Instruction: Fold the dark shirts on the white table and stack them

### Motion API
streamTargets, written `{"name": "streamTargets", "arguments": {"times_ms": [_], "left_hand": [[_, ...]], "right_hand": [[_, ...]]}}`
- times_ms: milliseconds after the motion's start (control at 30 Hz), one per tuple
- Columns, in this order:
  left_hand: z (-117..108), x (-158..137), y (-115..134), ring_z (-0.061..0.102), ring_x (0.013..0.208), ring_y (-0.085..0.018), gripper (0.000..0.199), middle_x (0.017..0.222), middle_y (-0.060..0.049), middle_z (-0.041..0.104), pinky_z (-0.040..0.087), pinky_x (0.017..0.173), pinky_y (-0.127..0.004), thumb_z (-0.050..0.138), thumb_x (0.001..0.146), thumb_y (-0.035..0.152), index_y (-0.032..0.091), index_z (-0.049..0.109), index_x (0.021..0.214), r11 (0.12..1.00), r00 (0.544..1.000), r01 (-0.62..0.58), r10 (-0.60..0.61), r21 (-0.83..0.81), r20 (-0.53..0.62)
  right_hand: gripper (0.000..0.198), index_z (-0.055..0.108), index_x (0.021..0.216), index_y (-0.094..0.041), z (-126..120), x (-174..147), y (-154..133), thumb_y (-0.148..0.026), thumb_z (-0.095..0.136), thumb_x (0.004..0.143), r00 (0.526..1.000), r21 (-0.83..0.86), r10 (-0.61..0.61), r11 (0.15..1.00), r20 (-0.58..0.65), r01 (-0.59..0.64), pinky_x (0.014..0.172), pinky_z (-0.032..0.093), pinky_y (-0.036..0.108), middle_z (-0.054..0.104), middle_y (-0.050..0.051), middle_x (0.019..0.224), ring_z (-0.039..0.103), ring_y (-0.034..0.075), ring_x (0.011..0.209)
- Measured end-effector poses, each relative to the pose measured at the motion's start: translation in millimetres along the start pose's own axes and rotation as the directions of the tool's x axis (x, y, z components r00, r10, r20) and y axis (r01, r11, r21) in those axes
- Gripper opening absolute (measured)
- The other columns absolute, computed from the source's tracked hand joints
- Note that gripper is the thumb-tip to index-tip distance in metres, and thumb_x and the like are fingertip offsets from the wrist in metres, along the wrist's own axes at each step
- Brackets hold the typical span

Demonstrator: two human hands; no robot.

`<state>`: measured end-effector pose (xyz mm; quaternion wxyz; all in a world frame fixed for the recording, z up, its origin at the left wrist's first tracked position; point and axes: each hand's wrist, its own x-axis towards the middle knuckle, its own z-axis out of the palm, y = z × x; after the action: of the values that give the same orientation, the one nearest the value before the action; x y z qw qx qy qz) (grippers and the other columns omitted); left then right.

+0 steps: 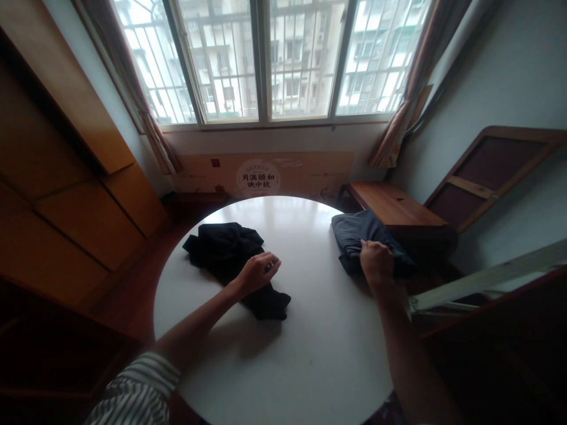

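A black garment (225, 245) lies crumpled on the left of the white round table (310, 354), one narrow end stretching toward the middle. Over that stretch is my left hand (259, 271), its fingers loosely curled with a gap by the thumb; I see nothing held in it. At the table's right edge rests a folded dark grey garment (354, 230). My right hand (376, 260) is closed on its near side, fingers bunching the cloth. Part of the grey garment is hidden behind that hand, and it reaches out to the table's rim.
Beyond the table's far right stands a low wooden bench (394, 203), with a wooden-framed panel (482, 171) leaning on the wall. Wooden cabinets (84, 218) line the left. A printed banner (257, 174) runs under the barred window (292, 65). A pale rail (487, 277) slants at right.
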<state>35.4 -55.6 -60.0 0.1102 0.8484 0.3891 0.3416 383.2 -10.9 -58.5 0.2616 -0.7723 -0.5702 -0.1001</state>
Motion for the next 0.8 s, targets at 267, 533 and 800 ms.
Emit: {"name": "streamTargets", "arguments": {"times_ms": [267,533,800], "left_hand": [[-6.8,-6.1,-3.8,0.064,0.100,-0.019,0.017,0.109,-0.008,0.065,0.052,0.088,-0.034,0.055,0.097,0.027,0.021,0.065,0.109,0.989,0.965,-0.094,0.062,-0.117,-0.254],[-22.0,-10.2,-15.7,0.058,0.117,-0.027,0.056,0.120,-0.009,0.067,0.037,0.110,-0.048,0.075,0.081,0.046,0.026,0.060,0.131,0.976,0.972,-0.217,0.215,0.007,0.091],[-15.2,-10.4,-6.6,0.061,0.080,-0.015,0.032,0.088,-0.005,0.064,0.048,0.076,-0.027,0.045,0.101,0.037,0.020,0.071,0.096,0.990,0.976,-0.057,0.083,-0.131,0.200]], "right_hand": [[0.047,0.061,0.072,-0.017,-20.1,-38.7,-62.1,-0.048,0.040,0.100,0.856,0.742,-0.489,0.509,-0.168,0.436,0.066,0.046,0.029,0.062,0.006,0.070,0.057,0.017,0.064],[0.042,0.072,0.077,-0.014,-33.5,-76.4,-98.5,-0.046,0.054,0.096,0.543,0.978,-0.838,0.154,0.054,0.140,0.065,0.050,0.026,0.073,0.008,0.078,0.065,0.016,0.068],[0.046,0.069,0.067,-0.017,-24.3,-51.7,-76.6,-0.054,0.057,0.091,0.812,0.970,-0.563,0.244,0.155,-0.016,0.073,0.054,0.035,0.071,0.007,0.070,0.068,0.021,0.070]]}}
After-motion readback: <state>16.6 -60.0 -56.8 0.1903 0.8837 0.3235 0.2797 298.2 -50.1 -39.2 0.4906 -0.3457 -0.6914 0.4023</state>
